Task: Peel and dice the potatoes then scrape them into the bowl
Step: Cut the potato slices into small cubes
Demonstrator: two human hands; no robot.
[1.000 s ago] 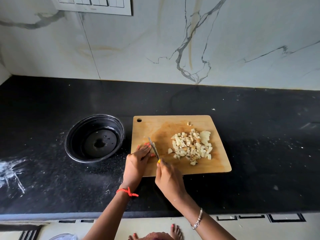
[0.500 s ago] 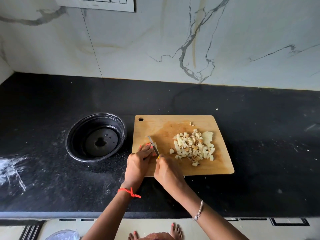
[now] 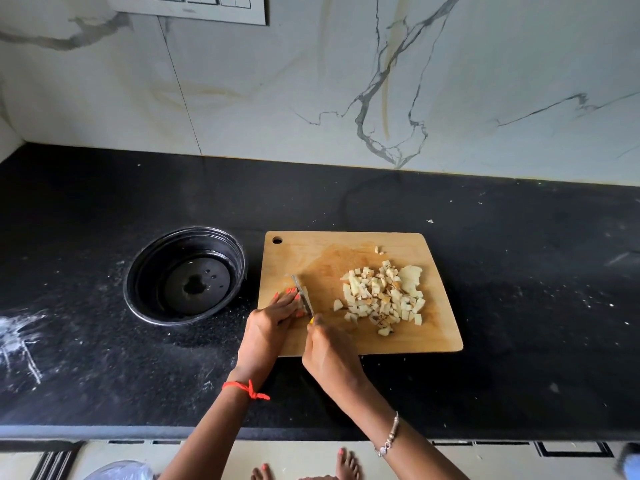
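A wooden cutting board point(image 3: 433, 334) lies on the black counter. On its right half sits a pile of diced potato point(image 3: 381, 296), with one larger uncut chunk point(image 3: 410, 278) at its far right. My right hand point(image 3: 330, 351) grips a knife point(image 3: 302, 296) by its yellow handle, the blade angled across the board's left part. My left hand point(image 3: 272, 320) lies on the board just left of the blade, its fingertips holding down a small potato piece that is mostly hidden. An empty dark bowl point(image 3: 138, 271) stands left of the board.
A marble backsplash rises behind the counter, with a switch panel point(image 3: 194, 6) at the top left. White powdery smears point(image 3: 20, 334) mark the counter's left side. The counter's front edge runs below my wrists; a plastic bag point(image 3: 121, 471) lies on the floor.
The knife blade has shifted slightly to the left on the board, and both hands stay close together at the board's left front. The diced pile has not moved.
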